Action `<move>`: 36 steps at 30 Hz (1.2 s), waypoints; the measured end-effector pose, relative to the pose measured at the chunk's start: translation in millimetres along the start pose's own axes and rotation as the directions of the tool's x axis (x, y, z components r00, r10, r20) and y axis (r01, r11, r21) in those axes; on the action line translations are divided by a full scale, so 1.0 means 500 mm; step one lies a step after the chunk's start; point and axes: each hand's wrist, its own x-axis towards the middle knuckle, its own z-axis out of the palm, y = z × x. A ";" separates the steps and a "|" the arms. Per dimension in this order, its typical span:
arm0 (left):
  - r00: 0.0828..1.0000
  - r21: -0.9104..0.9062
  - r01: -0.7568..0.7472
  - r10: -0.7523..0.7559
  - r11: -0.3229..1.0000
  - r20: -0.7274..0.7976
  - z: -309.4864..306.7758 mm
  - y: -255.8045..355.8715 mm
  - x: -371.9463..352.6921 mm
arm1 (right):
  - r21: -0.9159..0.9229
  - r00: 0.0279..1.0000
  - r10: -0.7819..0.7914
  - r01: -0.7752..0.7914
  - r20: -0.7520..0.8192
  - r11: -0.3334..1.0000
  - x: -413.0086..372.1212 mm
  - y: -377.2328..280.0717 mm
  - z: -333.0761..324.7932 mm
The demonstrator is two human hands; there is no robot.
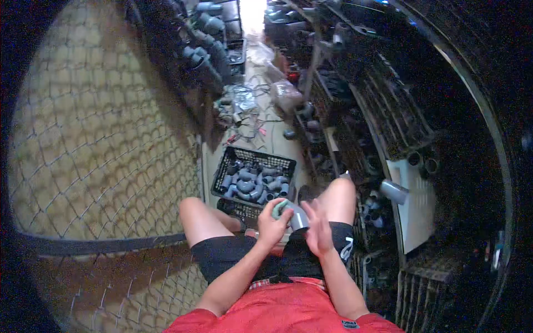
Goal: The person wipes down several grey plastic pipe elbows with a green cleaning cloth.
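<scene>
1. Left hand [271,226]: clamped on a grey fitting [300,220], with a green cloth [279,208] in its fingers.
2. Right hand [318,232]: apart, fingers extended beside the fitting; blurred, so contact cannot be told.
3. The fitting is above the lap, between both hands.
4. Black crate [265,155], on the floor ahead: heaped with grey elbows [245,186].
5. Second crate [244,208]: just nearer, contents unclear.
</scene>
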 end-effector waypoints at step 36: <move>0.832 0.487 -0.541 0.521 0.686 0.191 -0.111 0.033 0.019 | 0.238 0.859 0.512 -0.497 0.000 0.834 0.050 0.044 0.181</move>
